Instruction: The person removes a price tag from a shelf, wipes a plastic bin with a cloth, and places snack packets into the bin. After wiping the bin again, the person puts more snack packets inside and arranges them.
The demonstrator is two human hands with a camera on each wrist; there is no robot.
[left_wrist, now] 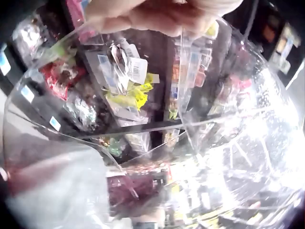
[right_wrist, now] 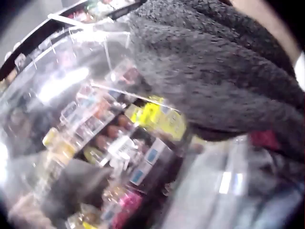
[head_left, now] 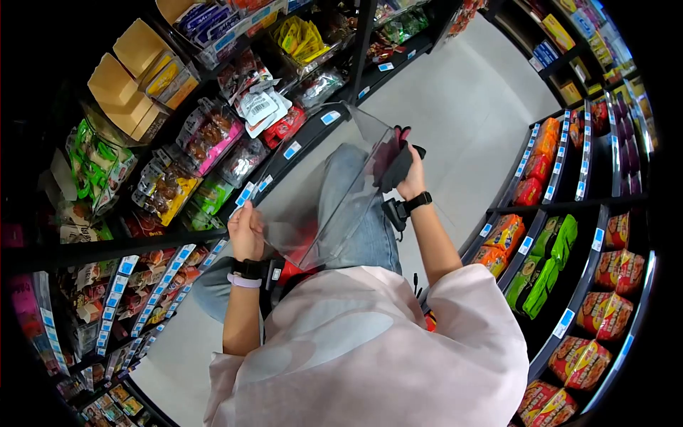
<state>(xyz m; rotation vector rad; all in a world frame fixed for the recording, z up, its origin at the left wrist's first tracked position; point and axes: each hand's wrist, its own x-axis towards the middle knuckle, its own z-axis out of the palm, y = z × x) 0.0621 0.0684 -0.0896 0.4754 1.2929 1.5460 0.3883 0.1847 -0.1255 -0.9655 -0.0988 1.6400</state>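
A clear plastic box (head_left: 331, 206) is held tilted above the person's knees. At its near left edge the left hand (head_left: 246, 229) grips the rim; in the left wrist view the fingers of that hand (left_wrist: 162, 16) curl over the clear wall. The right hand (head_left: 413, 178) holds a dark grey cloth (head_left: 395, 169) with a dark red part against the box's far right side. Fluffy grey cloth (right_wrist: 214, 71) fills much of the right wrist view and lies against the clear plastic (right_wrist: 71, 81); the right fingers are hidden there.
Shelves of bagged snacks (head_left: 210, 135) and open cardboard boxes (head_left: 117, 89) stand on the left. On the right are shelves with red noodle packs (head_left: 605, 315) and green packs (head_left: 542, 274). Between them runs a grey floor (head_left: 455, 92).
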